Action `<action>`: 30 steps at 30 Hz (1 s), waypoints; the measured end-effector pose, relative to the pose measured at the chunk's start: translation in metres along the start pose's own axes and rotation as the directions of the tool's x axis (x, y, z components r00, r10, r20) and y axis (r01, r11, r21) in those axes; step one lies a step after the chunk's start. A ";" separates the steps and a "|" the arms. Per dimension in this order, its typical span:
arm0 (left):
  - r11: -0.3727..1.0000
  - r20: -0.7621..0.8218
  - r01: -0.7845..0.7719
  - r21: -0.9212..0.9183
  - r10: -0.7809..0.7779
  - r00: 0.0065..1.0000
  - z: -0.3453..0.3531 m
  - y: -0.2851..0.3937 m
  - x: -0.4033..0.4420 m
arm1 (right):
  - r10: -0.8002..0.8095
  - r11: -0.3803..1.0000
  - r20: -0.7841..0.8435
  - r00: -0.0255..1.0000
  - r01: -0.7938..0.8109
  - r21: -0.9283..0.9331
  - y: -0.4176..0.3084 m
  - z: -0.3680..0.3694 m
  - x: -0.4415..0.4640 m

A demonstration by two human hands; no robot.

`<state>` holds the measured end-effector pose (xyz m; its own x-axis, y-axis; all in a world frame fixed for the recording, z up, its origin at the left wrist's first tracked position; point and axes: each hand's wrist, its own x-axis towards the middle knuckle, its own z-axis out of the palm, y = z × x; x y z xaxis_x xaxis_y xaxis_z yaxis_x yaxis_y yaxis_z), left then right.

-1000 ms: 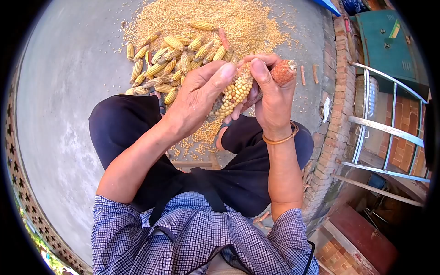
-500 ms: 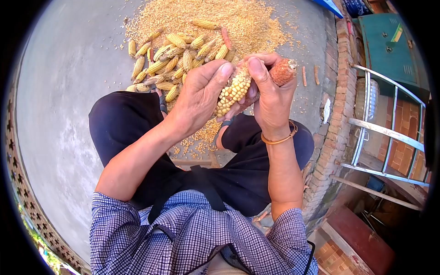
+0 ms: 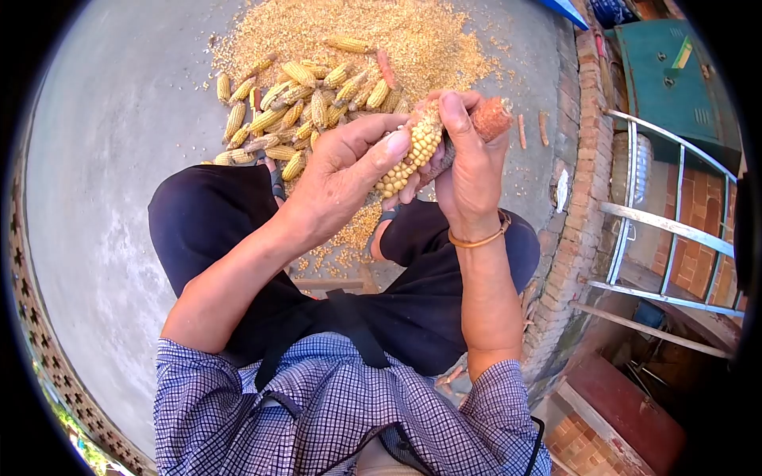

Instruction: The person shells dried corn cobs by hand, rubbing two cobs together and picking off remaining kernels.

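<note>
A partly shelled ear of corn (image 3: pixel 411 163), with pale yellow kernels still in rows, is held at a slant in front of me. My left hand (image 3: pixel 341 170) closes on its lower left side, thumb lying along the kernels. In my right hand (image 3: pixel 472 178) is a bare reddish corncob (image 3: pixel 492 117), its broken end sticking out at the upper right. The cob lies against the ear, and the right thumb is raised near the ear's upper end. Beyond the hands lies a pile of unshelled corn ears (image 3: pixel 298 111).
Loose corn kernels (image 3: pixel 373 24) spread in a heap at the back, with more between my feet. To the right runs a low brick edge (image 3: pixel 586 135), then a metal ladder-like frame (image 3: pixel 675 230) and a green cabinet (image 3: pixel 667 83). Concrete floor (image 3: pixel 103 198) stretches left.
My left thumb has slid down along the ear, and more kernel rows show at its upper end. The right hand keeps the cob, nearly in place. The view has shifted slightly.
</note>
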<state>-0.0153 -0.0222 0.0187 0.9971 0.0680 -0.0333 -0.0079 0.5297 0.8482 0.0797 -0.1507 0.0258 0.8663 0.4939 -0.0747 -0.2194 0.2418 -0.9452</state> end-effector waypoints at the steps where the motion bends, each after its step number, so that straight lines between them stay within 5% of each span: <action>1: 0.999 -0.029 -0.025 0.046 0.026 0.999 0.000 -0.003 0.000 | -0.015 1.000 -0.006 1.000 0.015 -0.012 0.002 0.000 0.001; 8: 1.000 -0.157 0.011 0.018 -0.008 0.988 0.001 -0.008 -0.003 | -0.070 0.997 -0.062 0.996 0.072 0.034 0.005 0.008 0.002; 14: 0.966 -0.072 0.114 -0.233 -0.134 0.988 0.002 0.003 -0.001 | 0.021 0.999 0.009 1.000 -0.021 0.036 0.000 0.000 -0.001; 17: 0.992 -0.092 0.110 -0.055 -0.115 0.989 0.004 0.006 -0.002 | -0.020 0.999 -0.027 0.999 0.021 0.034 0.000 0.002 0.000; 30: 0.997 -0.057 0.057 -0.055 -0.061 0.997 0.002 0.002 -0.003 | -0.072 0.997 -0.038 0.997 0.073 0.028 0.003 0.006 0.000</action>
<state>-0.0184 -0.0230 0.0221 0.9898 0.0842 -0.1149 0.0454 0.5784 0.8145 0.0763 -0.1444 0.0246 0.8961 0.4435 -0.0182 -0.1678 0.3005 -0.9389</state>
